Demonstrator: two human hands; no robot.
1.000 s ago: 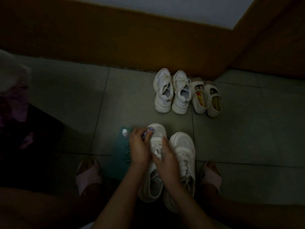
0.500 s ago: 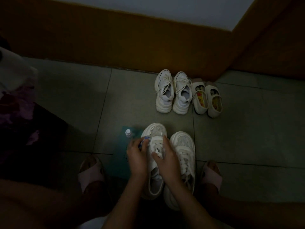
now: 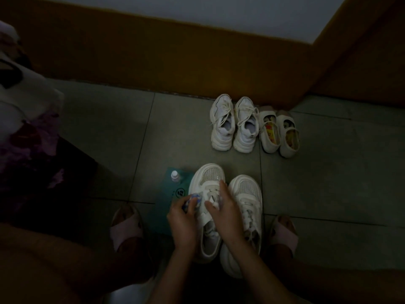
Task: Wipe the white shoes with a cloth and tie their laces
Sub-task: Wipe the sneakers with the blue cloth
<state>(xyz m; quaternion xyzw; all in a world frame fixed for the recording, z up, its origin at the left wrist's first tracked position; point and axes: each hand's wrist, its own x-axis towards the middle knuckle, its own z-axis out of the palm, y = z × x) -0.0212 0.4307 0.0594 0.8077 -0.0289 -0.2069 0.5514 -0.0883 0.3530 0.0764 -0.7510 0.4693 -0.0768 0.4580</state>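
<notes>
The room was dim. A broad ochre band (image 3: 131,51) ran along the foot of the wall, pale plaster (image 3: 241,16) above it. Below the band lay large grey-green floor tiles (image 3: 105,128) with dark joints. At the band's right end another ochre wall (image 3: 368,62) met it. Below its left end, dark furniture (image 3: 43,194) bore a white-and-purple floral fabric (image 3: 19,128).

I'm looking down at a grey tiled floor (image 3: 105,128). Nearest me, two white shoes (image 3: 247,189) stand side by side on it. A teal sheet (image 3: 168,202) lies flat just to their left, with a small bottle (image 3: 175,175) at its far corner. Near the wall stand a laced white pair (image 3: 232,128) and, just beside it, a strap pair (image 3: 279,132). Pink slippers (image 3: 126,229) flank the near shoes.
</notes>
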